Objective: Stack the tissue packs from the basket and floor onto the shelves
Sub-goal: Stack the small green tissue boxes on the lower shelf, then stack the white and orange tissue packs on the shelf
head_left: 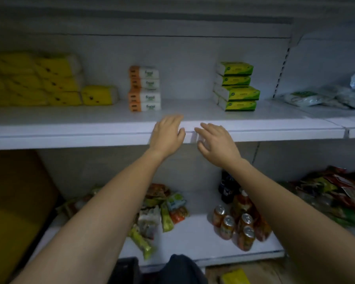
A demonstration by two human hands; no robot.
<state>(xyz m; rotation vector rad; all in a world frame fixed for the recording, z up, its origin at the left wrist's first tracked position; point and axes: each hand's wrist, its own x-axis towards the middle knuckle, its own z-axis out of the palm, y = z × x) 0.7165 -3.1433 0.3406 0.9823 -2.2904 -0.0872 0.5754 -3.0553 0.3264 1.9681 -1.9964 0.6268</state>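
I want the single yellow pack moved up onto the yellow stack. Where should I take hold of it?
Probably the right end, coming from the front right: the single yellow pack lies flat, its left end close against the yellow stack, while its right end, top and front stand free.

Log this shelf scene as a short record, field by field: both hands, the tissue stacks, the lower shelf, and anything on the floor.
left hand: open, holding nothing, at the white upper shelf front edge
right hand: open, holding nothing, beside it
shelf left: yellow tissue packs, piled
shelf middle: orange-and-white tissue packs, stack of four
shelf right: green tissue packs, stacked
lower shelf: snack packets, orange drink cans
floor: one yellow pack, bottom right
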